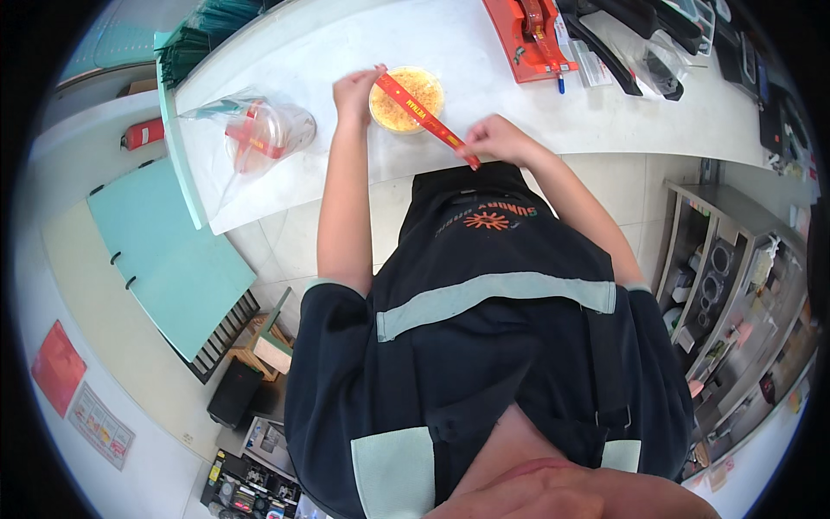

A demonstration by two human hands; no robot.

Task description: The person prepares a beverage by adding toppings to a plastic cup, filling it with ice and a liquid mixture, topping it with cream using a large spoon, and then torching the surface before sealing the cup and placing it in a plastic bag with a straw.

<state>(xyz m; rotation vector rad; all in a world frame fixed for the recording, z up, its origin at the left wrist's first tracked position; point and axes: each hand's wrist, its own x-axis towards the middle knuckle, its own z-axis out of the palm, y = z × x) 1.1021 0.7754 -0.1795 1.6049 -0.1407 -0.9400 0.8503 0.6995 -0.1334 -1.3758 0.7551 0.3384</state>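
Observation:
A strip of red printed tape (pixel 425 115) runs taut and slantwise across the top of a round clear tub (pixel 407 100) of yellow, crumb-like food. At the strip's far end, my left hand (pixel 355 94) pinches it beside the tub's left rim. My right hand (pixel 498 139) grips the other end near the counter's front edge, right of the tub. To the left, a clear plastic bag (pixel 224 139) holds a clear container (pixel 285 130) with red tape crossed over it. Whether the strip touches the tub's top, I cannot tell.
A red tape dispenser (pixel 535 42) stands at the back right of the white counter (pixel 363 32), with a blue-capped pen (pixel 561 84) by it. Black-handled tools (pixel 603 55) lie farther right. Steel shelves (pixel 713 259) stand below right. A mint-green panel (pixel 172 259) is at lower left.

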